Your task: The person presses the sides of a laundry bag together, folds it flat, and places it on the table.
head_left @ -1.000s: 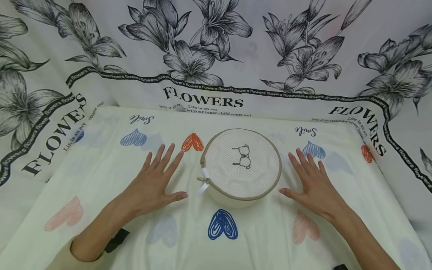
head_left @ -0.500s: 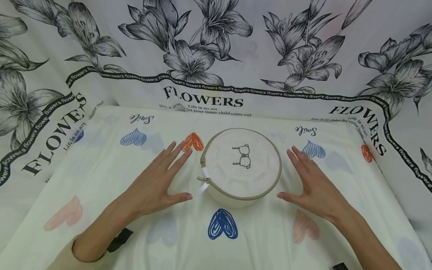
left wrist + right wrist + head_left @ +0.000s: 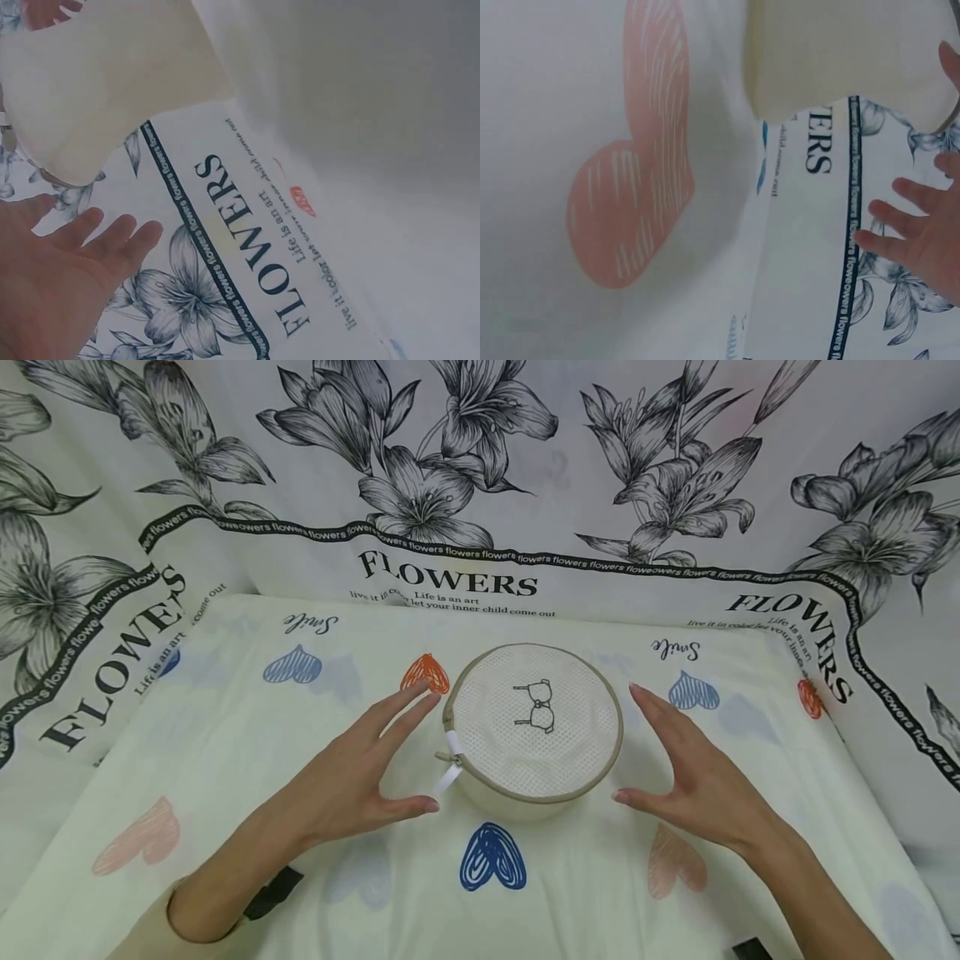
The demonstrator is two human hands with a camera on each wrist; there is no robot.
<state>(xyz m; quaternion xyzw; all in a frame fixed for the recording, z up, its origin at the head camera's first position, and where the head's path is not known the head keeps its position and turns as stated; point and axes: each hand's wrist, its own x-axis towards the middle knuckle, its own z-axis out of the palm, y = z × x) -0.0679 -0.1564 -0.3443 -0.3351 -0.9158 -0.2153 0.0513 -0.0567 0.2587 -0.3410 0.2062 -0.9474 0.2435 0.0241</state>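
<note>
A round zippered mesh laundry bag (image 3: 495, 760) stands on the heart-printed cloth, with a brassiere-like line drawing on its white top. Its zipper pull and a short white tab (image 3: 448, 777) lie at the left of the rim. My left hand (image 3: 352, 785) is held beside the bag's left side, thumb spread from straight fingers. On the opposite side, my right hand (image 3: 697, 777) faces the bag in the same pose. Neither hand grips it. The wrist views show the bag's pale side wall (image 3: 112, 82), apart from the left fingers.
White cloth (image 3: 570, 893) with printed hearts covers the surface under the bag. Behind and at both sides hangs a flower-printed curtain (image 3: 645, 585) with a black lettered band. A black strap piece (image 3: 273, 893) shows under the left wrist, another (image 3: 752, 948) by the right forearm.
Both hands have come inward towards the bag, the left one more clearly. Their spread fingers have drawn together and turned sideways. The bag stays in place; the head view shifts slightly.
</note>
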